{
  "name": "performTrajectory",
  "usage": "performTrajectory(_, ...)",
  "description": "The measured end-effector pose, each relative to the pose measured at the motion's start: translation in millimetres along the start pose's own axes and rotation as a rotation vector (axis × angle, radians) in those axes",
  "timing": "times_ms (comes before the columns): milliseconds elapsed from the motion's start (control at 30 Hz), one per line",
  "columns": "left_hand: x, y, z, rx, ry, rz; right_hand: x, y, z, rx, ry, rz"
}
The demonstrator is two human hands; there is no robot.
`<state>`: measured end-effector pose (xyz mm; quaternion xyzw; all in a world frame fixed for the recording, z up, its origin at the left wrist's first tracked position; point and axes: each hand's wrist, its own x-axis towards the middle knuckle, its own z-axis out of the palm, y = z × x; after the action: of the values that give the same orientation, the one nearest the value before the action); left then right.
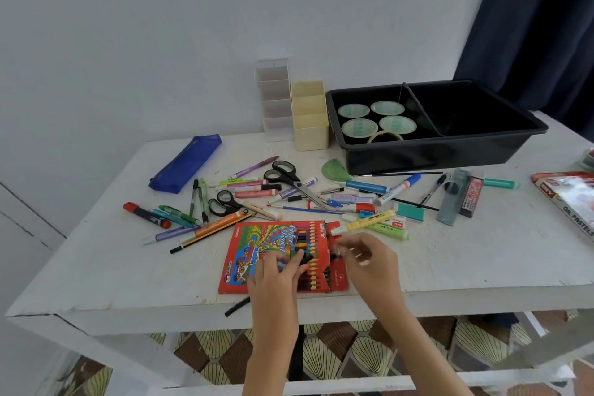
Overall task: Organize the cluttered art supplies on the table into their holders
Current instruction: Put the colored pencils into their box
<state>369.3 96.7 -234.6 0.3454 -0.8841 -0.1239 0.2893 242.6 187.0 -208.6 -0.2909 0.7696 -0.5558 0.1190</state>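
Note:
A red colour pencil box (254, 254) lies open at the table's front edge, with a row of pencils showing inside. My left hand (278, 273) rests on the box and pinches a dark pencil (307, 259) over that row. My right hand (369, 262) is blurred, and its curled fingers pinch the box's open right flap (337, 270). Behind the box lie loose markers, pens, two pairs of scissors (286, 175) and erasers. A white divided holder (276, 100) and a cream holder (310, 117) stand empty at the back.
A black two-part tray (450, 151) at the back right holds several round lids and a tape ring. A blue pencil case (186, 164) lies at the left, an oil pastels box (572, 202) at the right edge. A black pencil (238, 305) overhangs the front edge.

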Motion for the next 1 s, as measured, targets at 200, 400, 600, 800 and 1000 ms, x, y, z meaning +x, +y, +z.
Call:
performTrajectory(200,6,33,0,-0.214,-0.087,0.079,-18,-6,-6,0.556,-0.231,0.279)
performTrajectory(400,3,15,-8,0.002,-0.179,0.045,-4,12,-49,0.777,0.121,0.391)
performTrajectory(600,-5,4,1,0.112,-0.13,-0.011,-2,27,-61,0.736,0.375,0.364)
performTrajectory(800,-2,2,1,0.243,-0.203,-0.011,-4,32,-54,0.771,0.419,0.362)
performTrajectory(1000,1,1,4,0.18,-0.07,0.024,-4,26,-36,0.642,0.309,0.403)
